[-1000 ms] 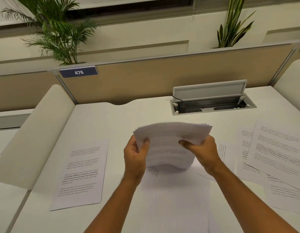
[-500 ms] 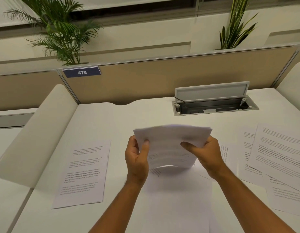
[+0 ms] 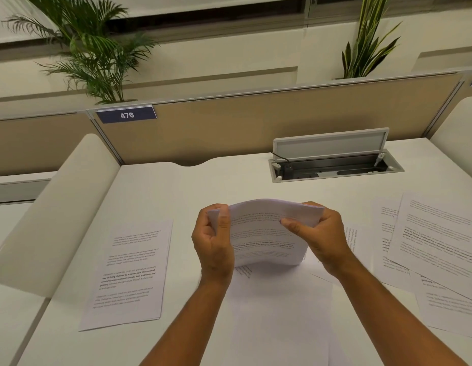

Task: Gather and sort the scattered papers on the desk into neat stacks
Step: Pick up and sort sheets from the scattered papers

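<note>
Both hands, left hand (image 3: 213, 243) and right hand (image 3: 326, 237), pinch the bowed bundle of papers (image 3: 266, 233); loosening slightly and tapping its lower edge on the desk (image 3: 176, 186) should square it.

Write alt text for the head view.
The left hand and right hand grip a bowed sheaf of printed papers by its sides over a white desk. A neat stack lies left; loose sheets lie scattered right.
</note>
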`<action>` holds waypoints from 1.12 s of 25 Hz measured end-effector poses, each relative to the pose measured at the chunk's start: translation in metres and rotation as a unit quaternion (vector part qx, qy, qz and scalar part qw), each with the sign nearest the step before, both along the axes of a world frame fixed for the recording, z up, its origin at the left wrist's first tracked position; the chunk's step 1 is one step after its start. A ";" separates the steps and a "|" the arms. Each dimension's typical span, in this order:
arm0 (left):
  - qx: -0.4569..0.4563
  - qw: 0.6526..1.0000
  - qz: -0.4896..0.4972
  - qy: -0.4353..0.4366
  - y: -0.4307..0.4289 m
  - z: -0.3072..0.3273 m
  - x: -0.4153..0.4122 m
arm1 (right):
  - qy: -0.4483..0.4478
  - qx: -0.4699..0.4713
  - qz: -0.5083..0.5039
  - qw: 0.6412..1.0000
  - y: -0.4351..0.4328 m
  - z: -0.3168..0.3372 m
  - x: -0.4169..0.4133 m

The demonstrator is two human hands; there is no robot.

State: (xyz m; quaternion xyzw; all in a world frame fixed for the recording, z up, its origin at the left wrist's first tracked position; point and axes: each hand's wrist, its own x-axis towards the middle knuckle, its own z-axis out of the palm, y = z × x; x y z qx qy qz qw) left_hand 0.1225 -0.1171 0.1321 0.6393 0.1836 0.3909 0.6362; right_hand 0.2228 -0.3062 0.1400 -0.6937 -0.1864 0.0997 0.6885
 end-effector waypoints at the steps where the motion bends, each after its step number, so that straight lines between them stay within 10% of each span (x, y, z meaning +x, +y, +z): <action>1: -0.006 1.000 -0.012 0.009 0.000 -0.005 -0.002 | 0.013 -0.005 0.003 1.000 -0.001 -0.005 0.000; 28: -0.066 0.974 0.004 0.215 0.051 -0.064 -0.026 | 0.050 -0.104 -0.052 0.992 0.052 -0.058 -0.026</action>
